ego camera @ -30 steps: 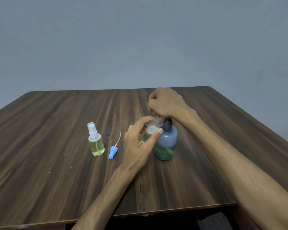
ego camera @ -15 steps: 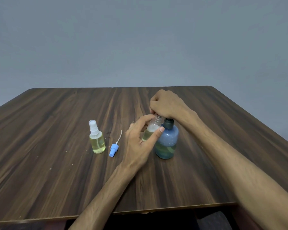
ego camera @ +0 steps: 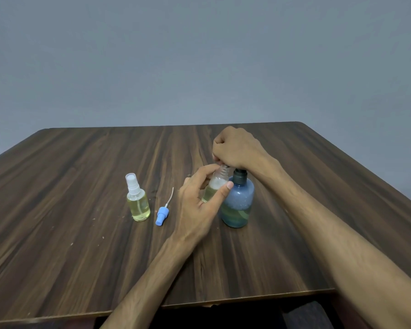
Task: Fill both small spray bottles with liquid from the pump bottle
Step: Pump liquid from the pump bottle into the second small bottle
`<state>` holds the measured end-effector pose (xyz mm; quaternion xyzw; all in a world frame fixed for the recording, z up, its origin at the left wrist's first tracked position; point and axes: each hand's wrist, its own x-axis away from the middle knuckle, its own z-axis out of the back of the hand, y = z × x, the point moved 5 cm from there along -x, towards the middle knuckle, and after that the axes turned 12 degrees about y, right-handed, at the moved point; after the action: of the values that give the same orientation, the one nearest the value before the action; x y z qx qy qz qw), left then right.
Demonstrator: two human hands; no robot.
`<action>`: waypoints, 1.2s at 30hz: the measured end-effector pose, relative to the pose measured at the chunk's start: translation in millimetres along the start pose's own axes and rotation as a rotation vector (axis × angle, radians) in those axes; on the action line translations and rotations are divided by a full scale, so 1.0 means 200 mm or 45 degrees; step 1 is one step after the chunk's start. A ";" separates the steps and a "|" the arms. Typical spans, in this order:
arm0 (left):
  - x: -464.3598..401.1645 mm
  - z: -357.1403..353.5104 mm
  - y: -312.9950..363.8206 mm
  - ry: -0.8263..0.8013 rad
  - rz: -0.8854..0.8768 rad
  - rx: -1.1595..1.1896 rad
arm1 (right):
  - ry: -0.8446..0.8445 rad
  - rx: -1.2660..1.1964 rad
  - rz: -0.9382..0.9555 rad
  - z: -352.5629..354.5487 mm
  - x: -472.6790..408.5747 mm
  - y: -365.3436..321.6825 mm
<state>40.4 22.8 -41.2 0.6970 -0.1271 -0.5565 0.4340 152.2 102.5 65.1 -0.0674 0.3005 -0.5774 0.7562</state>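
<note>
A blue pump bottle (ego camera: 238,203) stands right of centre on the wooden table (ego camera: 81,186), with yellow-green liquid low inside. My right hand (ego camera: 235,148) is curled over its pump head, which is hidden beneath it. My left hand (ego camera: 199,200) grips an uncapped small spray bottle (ego camera: 217,184) tilted against the pump bottle, its open neck just under my right fingers; yellowish liquid and foam show inside. A second small spray bottle (ego camera: 138,200), capped white and full of yellow liquid, stands to the left. A blue spray cap (ego camera: 162,213) with its white tube lies between them.
The table's front edge (ego camera: 247,298) runs just below my forearms. A plain grey wall rises behind the far edge. Small pale specks lie scattered on the left part of the tabletop.
The right hand sank a little onto the pump head. The left hand kept the small bottle under the spout. Bottles on the left did not move.
</note>
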 end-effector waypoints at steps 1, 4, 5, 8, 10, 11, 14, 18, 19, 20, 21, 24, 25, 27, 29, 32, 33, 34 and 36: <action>0.00 0.00 0.00 -0.002 0.005 0.003 | -0.022 0.019 -0.006 -0.01 0.01 0.00; 0.01 0.00 0.00 -0.003 0.014 0.001 | 0.016 0.010 0.006 0.01 0.01 0.00; 0.01 0.00 -0.01 -0.004 0.007 -0.005 | 0.049 -0.016 0.010 0.02 0.00 0.00; 0.00 0.00 -0.01 0.000 0.009 -0.007 | 0.051 -0.028 0.012 0.02 0.00 0.00; 0.00 -0.01 -0.02 -0.007 0.018 0.000 | -0.018 0.004 -0.010 0.00 0.02 0.00; 0.01 -0.01 -0.02 -0.009 0.026 -0.002 | -0.030 0.014 -0.011 0.00 0.02 0.00; 0.01 0.00 -0.02 -0.005 0.024 -0.008 | 0.036 -0.019 0.004 0.03 0.02 -0.01; 0.00 0.00 -0.01 -0.012 -0.009 -0.012 | -0.030 -0.040 -0.022 0.01 0.01 0.00; 0.00 -0.01 -0.01 -0.015 0.000 -0.006 | -0.070 -0.044 -0.043 0.00 0.01 0.01; 0.00 0.00 -0.01 -0.015 0.012 -0.006 | -0.093 -0.041 -0.055 -0.01 0.02 0.01; 0.00 0.00 -0.01 -0.013 0.018 -0.008 | -0.088 -0.029 -0.052 -0.01 0.02 0.01; 0.01 0.00 -0.02 -0.010 0.026 -0.009 | 0.003 -0.036 -0.020 0.03 0.01 0.00; 0.01 0.00 -0.01 -0.007 0.016 -0.015 | 0.009 -0.043 -0.013 0.03 0.01 0.00; 0.00 0.00 -0.01 -0.011 -0.005 -0.011 | -0.041 -0.024 -0.020 0.01 0.01 0.00; 0.00 -0.01 -0.01 -0.013 0.006 0.001 | -0.075 0.006 -0.028 -0.01 0.02 0.01; 0.01 -0.01 -0.01 -0.008 0.016 -0.010 | -0.018 -0.001 -0.003 0.01 0.01 0.00; 0.01 0.00 -0.01 -0.005 0.009 -0.013 | 0.008 -0.009 0.002 0.02 0.00 0.00; 0.01 0.00 -0.01 -0.001 0.001 -0.012 | 0.018 -0.012 0.005 0.03 0.00 0.00; 0.01 -0.01 -0.01 -0.009 0.012 0.000 | -0.035 -0.003 -0.013 0.01 0.01 0.01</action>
<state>41.0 24.0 -43.7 0.6944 -0.1317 -0.5570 0.4362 154.6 101.2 65.5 -0.0775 0.2905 -0.5798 0.7573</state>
